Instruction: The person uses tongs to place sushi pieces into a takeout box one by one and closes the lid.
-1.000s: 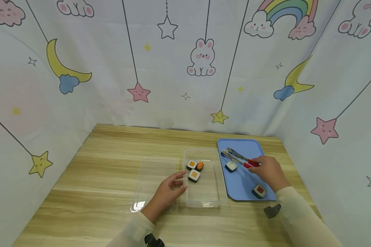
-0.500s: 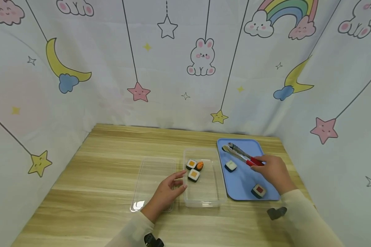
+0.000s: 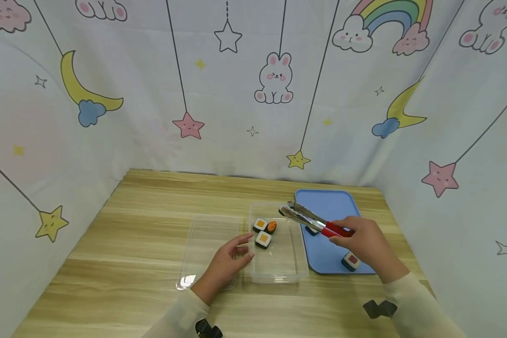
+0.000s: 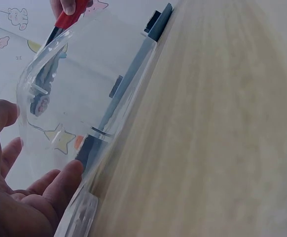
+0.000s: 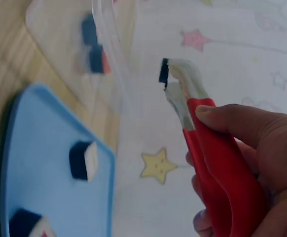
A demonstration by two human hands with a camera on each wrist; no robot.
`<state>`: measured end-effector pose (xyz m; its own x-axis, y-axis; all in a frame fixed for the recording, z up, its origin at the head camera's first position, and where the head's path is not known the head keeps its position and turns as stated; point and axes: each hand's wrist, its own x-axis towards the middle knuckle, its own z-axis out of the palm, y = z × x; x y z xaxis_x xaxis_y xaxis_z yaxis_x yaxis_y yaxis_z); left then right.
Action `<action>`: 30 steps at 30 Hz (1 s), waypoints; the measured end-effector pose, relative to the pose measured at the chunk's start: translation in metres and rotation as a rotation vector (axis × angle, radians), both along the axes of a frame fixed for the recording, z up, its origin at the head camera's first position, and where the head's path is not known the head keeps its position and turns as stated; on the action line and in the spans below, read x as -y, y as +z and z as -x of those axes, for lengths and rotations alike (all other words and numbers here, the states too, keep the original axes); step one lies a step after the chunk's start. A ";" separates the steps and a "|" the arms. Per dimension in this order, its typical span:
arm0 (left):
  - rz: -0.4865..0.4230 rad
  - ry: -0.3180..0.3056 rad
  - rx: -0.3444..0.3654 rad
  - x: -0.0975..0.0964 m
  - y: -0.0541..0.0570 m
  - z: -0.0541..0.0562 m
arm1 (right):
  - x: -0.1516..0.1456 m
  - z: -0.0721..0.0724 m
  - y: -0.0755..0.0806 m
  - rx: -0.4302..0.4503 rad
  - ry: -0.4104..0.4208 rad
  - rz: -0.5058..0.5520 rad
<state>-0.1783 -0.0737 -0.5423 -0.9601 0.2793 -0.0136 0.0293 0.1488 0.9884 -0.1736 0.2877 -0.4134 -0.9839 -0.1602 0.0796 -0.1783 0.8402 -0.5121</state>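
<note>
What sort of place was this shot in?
Likely a makeshift tabletop recording booth: cartoon-print cloth screens three sides of a wood-grain table, and dark devices, probably cameras, are worn at both wrists.

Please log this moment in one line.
right hand: grips tongs; tongs: hold sushi piece; left hand: touches container; tray: two sushi pieces

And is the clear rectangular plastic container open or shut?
The container is open: its clear, flat plastic lid lies beside it on the light wood-grain table.

Lid (image 3: 214, 234) left, tray (image 3: 329, 256) right of box (image 3: 279, 264); sushi (image 3: 263, 240) inside.
</note>
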 end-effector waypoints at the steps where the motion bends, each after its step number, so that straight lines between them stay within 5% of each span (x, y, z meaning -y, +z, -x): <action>1: 0.003 0.001 0.000 0.000 0.000 0.000 | 0.005 -0.003 0.000 0.003 0.023 -0.006; 9: 0.001 0.018 -0.021 -0.001 -0.005 0.002 | 0.039 -0.014 -0.002 0.036 0.144 -0.087; 20: -0.014 0.043 -0.013 -0.003 -0.001 -0.001 | 0.053 -0.010 -0.006 0.032 0.301 -0.207; 26: -0.014 0.052 -0.002 -0.005 0.015 -0.007 | 0.059 -0.004 -0.008 0.023 0.341 -0.277; 30: -0.015 0.048 0.006 -0.005 0.010 -0.005 | 0.062 -0.004 -0.009 0.031 0.333 -0.291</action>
